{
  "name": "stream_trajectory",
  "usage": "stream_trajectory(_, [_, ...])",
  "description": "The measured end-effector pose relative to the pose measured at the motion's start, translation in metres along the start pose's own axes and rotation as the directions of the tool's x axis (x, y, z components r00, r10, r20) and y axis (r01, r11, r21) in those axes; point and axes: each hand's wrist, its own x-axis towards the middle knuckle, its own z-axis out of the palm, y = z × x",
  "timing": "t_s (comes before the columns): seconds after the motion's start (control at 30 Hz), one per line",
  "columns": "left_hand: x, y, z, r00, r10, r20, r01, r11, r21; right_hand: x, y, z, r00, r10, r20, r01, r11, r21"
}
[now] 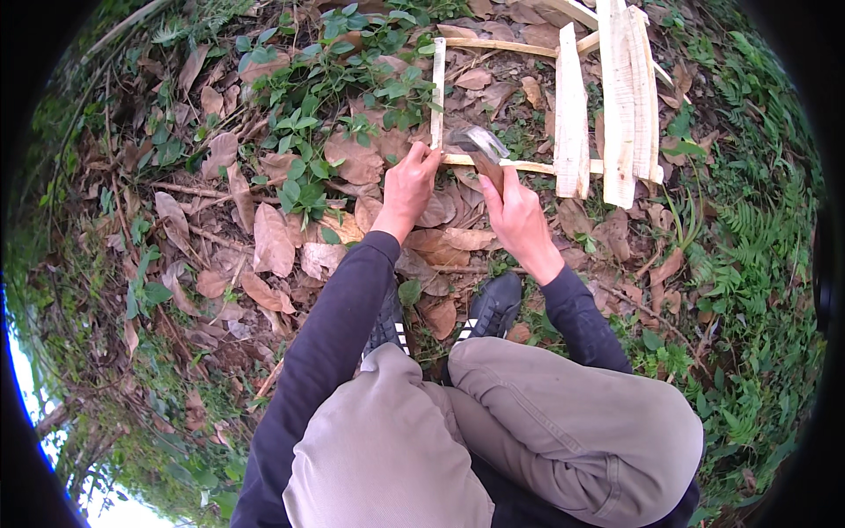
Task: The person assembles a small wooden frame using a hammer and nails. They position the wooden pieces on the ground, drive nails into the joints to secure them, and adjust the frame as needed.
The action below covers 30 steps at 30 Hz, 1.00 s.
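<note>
My left hand point(410, 190) is closed at the near left corner of a pale wooden frame, its fingertips on the end of a narrow slat point(438, 92). Whether a nail sits between those fingers is too small to tell. In my right hand point(521, 217) is a hammer point(488, 167), gripped by its brown wooden handle. Its metal head is just right of the left fingers, over the frame's near rail point(535, 166). A far rail point(502, 46) runs roughly parallel to it. Rough boards point(571, 114) lie across both rails on the right.
Dry brown leaves point(275, 239) and thin twigs cover the ground. Green leafy plants point(304, 132) grow left of the frame, and ferns point(761, 233) on the right. My dark shoes point(495, 305) and bent knees point(572, 422) are close below my hands.
</note>
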Motion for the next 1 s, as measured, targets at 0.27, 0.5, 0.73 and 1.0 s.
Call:
stream_trajectory(0.27, [-0.002,-0.002,0.001,1.000,-0.016,-0.007,0.016,1.000,-0.007,0.003,-0.001,0.002,0.994,-0.104,-0.031,0.103,0.994,-0.040])
stream_trajectory(0.5, [-0.002,-0.004,0.000,1.000,0.013,0.009,-0.013,1.000,0.002,-0.007,0.003,0.006,0.998,-0.035,0.047,0.039,0.994,-0.097])
stream_trajectory(0.73, [-0.002,-0.007,0.000,1.000,0.012,0.016,-0.012,1.000,0.021,0.004,0.000,0.006,0.997,-0.069,0.033,0.072,0.991,-0.115])
stream_trajectory(1.0, [-0.005,-0.006,0.000,0.999,0.017,0.045,-0.018,1.000,0.020,-0.009,0.007,0.004,0.982,0.066,0.177,-0.037,0.986,-0.163])
